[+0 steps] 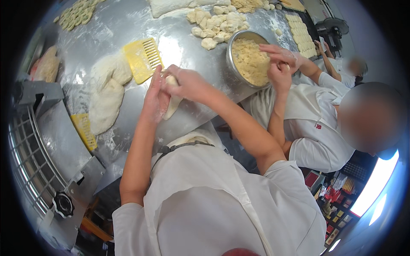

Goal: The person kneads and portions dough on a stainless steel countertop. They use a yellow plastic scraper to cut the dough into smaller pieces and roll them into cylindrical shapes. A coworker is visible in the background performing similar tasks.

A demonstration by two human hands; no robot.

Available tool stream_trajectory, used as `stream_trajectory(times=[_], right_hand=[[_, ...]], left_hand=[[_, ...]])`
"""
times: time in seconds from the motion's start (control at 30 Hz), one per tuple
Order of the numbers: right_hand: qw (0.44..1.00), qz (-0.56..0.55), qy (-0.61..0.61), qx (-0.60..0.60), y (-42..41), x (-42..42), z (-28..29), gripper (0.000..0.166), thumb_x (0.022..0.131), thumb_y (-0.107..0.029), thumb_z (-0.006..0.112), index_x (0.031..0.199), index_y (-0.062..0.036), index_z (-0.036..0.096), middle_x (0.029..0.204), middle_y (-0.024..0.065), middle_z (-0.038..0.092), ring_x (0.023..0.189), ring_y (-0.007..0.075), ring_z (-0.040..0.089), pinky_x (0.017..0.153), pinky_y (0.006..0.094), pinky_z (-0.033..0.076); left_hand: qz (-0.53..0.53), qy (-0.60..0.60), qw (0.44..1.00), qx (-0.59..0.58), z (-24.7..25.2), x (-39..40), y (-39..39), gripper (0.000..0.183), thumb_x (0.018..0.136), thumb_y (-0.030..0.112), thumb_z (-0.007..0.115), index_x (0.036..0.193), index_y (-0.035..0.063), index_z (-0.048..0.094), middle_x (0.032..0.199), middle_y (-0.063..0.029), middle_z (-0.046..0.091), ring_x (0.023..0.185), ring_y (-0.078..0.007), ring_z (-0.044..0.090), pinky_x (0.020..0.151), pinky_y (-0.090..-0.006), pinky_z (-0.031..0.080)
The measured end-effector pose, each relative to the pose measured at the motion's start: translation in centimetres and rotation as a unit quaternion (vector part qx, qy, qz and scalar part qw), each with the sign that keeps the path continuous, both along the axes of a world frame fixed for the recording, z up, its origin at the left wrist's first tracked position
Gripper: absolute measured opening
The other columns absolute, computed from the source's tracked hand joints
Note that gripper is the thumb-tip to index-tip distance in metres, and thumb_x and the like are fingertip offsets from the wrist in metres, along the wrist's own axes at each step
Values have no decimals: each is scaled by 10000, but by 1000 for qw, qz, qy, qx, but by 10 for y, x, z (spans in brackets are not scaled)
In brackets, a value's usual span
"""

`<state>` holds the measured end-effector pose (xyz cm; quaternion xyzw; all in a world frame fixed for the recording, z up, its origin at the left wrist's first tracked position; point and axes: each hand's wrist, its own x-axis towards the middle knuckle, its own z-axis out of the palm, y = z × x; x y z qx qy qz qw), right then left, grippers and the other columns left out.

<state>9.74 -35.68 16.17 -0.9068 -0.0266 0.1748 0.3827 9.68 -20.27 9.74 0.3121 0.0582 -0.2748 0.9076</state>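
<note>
A strip of pale dough (174, 107) is held between my two hands above the front part of the floured steel table (195, 60), its tapered end hanging down below them. My left hand (156, 100) presses its palm and fingers along one side of the dough. Curled around the upper part is my right hand (189, 83), slightly blurred, with a rounded bit of dough showing between its fingers. Just beyond my hands lies a yellow slotted plastic scraper (137, 62), dusted with flour. To its left rests a large folded lump of dough (107, 99).
On the right, a co-worker's hands (282, 64) work above a metal bowl (230, 60) of crumbly filling. Behind it sits a heap of dough pieces (221, 25). A second yellow scraper (84, 131) lies near a machine with a wire guard (30, 153) at left.
</note>
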Motion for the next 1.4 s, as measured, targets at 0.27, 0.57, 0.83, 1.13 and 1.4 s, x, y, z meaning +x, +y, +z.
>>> stream_trajectory(times=[0.27, 0.57, 0.83, 1.13, 1.4], right_hand=[[986, 4, -163, -25, 2, -24, 14, 338, 941, -343, 636, 1107, -49, 618, 999, 190, 699, 875, 380, 684, 769, 450, 541], [983, -104, -126, -84, -14, 28, -31, 436, 914, -476, 670, 1065, -68, 638, 917, 180, 713, 859, 393, 686, 756, 471, 531], [908, -177, -348, -153, -78, 160, -85, 446, 948, -466, 630, 1051, -34, 676, 1049, 181, 685, 1011, 366, 638, 864, 474, 490], [984, -7, 103, 144, -17, 69, -23, 578, 899, -440, 712, 1309, -48, 602, 1032, 161, 700, 894, 277, 677, 877, 389, 523], [986, -122, 33, 112, -4, 14, 2, 486, 888, -405, 715, 1179, -33, 601, 994, 174, 685, 893, 319, 680, 834, 403, 544]], left_hand=[[-215, -294, 844, 394, 9, 16, 6, 440, 839, 129, 712, 1245, 5, 598, 1059, -148, 710, 991, -227, 670, 882, -352, 526], [-149, -339, 786, 495, 9, 10, -12, 260, 888, 140, 688, 1115, 15, 665, 957, -178, 694, 874, -328, 675, 817, -385, 534], [-39, -77, 943, 321, 20, 6, -1, 384, 985, 195, 645, 1309, 6, 559, 1024, -122, 680, 931, -200, 654, 833, -315, 521], [96, -3, 992, 86, 4, 23, 5, 624, 1069, 250, 504, 1566, -28, 250, 1442, -196, 515, 1337, -284, 512, 1122, -390, 413], [-107, -308, 861, 390, 31, 5, 3, 790, 825, 217, 774, 1502, 48, 405, 1347, -169, 600, 1259, -303, 578, 1036, -414, 466]])
